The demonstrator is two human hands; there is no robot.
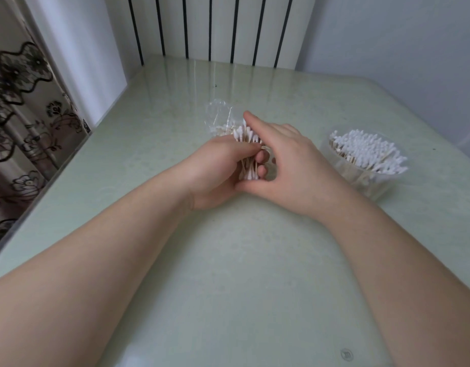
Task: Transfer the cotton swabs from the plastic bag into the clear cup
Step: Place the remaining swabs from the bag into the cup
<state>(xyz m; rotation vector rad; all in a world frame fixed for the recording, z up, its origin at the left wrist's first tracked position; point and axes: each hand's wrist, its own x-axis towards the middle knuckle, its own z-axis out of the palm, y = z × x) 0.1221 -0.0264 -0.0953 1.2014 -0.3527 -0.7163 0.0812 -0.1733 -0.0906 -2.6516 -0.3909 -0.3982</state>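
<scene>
Swabs in hand: a bunch of cotton swabs (244,136) stands up in the left hand (215,168), white tips on top, over the middle of the table (228,260).
Left grip: closed tight, with the fingers curled round the sticks of the bunch.
Right grip: the right hand (292,160) lies against the bunch with one finger straight over the tips. I cannot tell if it holds any swabs.
Plastic bag: the plastic bag (218,117) lies just behind the hands. A few swabs seem to be left inside.
Clear cup: the clear cup (366,184) stands near the right hand, on its right. It is packed with swabs, and their tips poke over the rim.
Step now: I think the bunch is out of the bag and is being made neat.
Next move: carry the bunch to the right and push it down into the cup. Room is tight there, so go slowly or swabs may spill.
Writing: no name or words to read on the bag or cup. A small round mark (346,354) on the near edge of the table is too blurry to read.
</scene>
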